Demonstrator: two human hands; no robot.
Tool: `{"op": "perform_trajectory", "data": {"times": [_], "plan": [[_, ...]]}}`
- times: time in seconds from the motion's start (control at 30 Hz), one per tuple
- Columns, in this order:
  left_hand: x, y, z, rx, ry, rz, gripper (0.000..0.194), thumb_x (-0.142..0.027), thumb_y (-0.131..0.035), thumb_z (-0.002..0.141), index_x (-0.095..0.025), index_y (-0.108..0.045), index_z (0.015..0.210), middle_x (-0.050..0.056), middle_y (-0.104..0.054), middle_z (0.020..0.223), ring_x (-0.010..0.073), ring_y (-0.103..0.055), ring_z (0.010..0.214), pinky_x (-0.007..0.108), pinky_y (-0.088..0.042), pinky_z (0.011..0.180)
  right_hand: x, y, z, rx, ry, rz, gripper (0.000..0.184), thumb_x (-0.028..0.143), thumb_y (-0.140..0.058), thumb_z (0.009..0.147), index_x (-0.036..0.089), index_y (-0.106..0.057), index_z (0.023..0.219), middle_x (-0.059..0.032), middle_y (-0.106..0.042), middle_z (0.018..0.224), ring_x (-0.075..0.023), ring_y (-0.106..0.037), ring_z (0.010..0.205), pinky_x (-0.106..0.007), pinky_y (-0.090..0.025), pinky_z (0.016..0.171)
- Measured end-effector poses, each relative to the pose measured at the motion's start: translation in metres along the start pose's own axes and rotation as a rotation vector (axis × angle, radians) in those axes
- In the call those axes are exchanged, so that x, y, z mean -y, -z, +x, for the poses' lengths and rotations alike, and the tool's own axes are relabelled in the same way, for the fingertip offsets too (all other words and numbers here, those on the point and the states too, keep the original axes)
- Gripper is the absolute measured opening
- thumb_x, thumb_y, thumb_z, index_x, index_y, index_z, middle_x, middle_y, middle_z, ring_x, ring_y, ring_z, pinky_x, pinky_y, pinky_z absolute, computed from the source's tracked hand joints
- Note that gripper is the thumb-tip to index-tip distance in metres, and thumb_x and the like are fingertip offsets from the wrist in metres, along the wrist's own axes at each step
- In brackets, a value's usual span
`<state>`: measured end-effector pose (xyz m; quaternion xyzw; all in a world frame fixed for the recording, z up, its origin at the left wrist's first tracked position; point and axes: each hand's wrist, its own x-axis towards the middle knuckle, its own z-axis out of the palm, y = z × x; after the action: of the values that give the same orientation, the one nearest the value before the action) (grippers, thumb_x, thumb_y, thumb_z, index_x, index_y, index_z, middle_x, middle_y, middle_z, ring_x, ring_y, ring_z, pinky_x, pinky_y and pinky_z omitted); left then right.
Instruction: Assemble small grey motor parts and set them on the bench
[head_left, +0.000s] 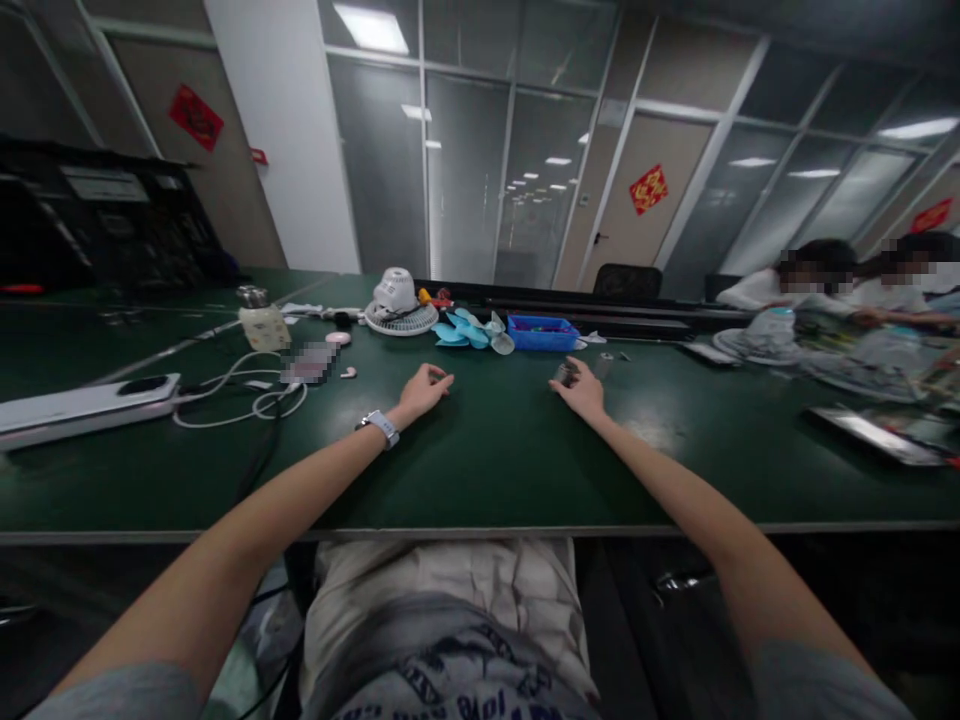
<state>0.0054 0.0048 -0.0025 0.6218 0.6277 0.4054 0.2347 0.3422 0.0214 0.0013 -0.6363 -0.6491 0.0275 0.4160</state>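
Note:
My left hand [426, 391] rests above the green table [480, 470], a watch [379, 428] on its wrist. Its fingers are loosely curled and slightly apart, with nothing visible in them. Further right, my right hand [583, 391] has its fingers around a small grey metal part [565, 373], partly hidden by them. Just beyond that hand stands a similar small grey block [604, 364]. Behind the hands lie blue fan blades [463, 329], a blue bin [543, 333] with small items inside, and a white fan housing [395, 292] on its round grille [401, 318].
On the left are a long white power strip [90, 408], looped white cable [281, 402], a pink earbud [349, 373] and a patterned box [264, 328]. At right lie a shiny flat tray-like object [874, 435] and fan parts [769, 335], with other people seated beyond.

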Motion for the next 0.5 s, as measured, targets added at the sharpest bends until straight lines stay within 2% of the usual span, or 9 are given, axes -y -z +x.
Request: {"op": "perform_trajectory", "data": {"times": [0.07,0.13,0.27,0.37,0.5], "plan": [[-0.004,-0.005,-0.013,0.019,-0.058,-0.063,0.046,-0.055,-0.063,0.079,-0.019,-0.058,0.107,0.005,-0.07,0.087,0.0199,-0.064,0.08,0.03,-0.045,0.07,0.03,-0.012,-0.01,0.032,0.053,0.069,0.064,0.038,-0.073,0.075,0.022,-0.052,0.134,-0.0078,-0.072,0.102,-0.0213,-0.069,0.086,-0.038,-0.053,0.085],[-0.008,-0.009,-0.025,0.018,-0.134,-0.133,0.053,-0.06,-0.065,0.075,-0.018,-0.059,0.107,0.007,-0.07,0.096,0.0208,-0.064,0.087,0.031,-0.047,0.075,0.064,-0.028,-0.022,0.128,0.145,0.194,0.067,0.04,-0.074,0.075,0.024,-0.049,0.135,-0.0059,-0.072,0.099,-0.02,-0.07,0.082,-0.037,-0.054,0.082],[-0.014,-0.008,-0.035,-0.004,-0.237,-0.265,0.059,-0.056,-0.064,0.077,-0.016,-0.059,0.12,0.011,-0.067,0.114,0.0211,-0.064,0.096,0.032,-0.051,0.081,0.119,-0.058,-0.046,0.304,0.303,0.342,0.073,0.031,-0.075,0.074,0.026,-0.042,0.139,-0.0024,-0.072,0.094,-0.0185,-0.069,0.08,-0.033,-0.054,0.078],[-0.015,-0.001,-0.035,0.028,-0.278,-0.28,0.052,-0.053,-0.061,0.08,-0.017,-0.064,0.118,0.01,-0.07,0.111,0.022,-0.065,0.096,0.033,-0.051,0.083,0.134,-0.066,-0.059,0.337,0.365,0.296,0.07,0.03,-0.073,0.076,0.026,-0.042,0.139,-0.0035,-0.071,0.099,-0.0205,-0.069,0.084,-0.034,-0.053,0.079],[-0.017,0.006,-0.034,0.043,-0.361,-0.194,0.042,-0.053,-0.06,0.081,-0.02,-0.074,0.102,0.007,-0.075,0.099,0.0214,-0.067,0.088,0.032,-0.051,0.081,0.134,-0.061,-0.067,0.331,0.455,0.225,0.065,0.034,-0.069,0.08,0.025,-0.043,0.139,-0.0057,-0.069,0.109,-0.0219,-0.067,0.088,-0.035,-0.052,0.08]]}}
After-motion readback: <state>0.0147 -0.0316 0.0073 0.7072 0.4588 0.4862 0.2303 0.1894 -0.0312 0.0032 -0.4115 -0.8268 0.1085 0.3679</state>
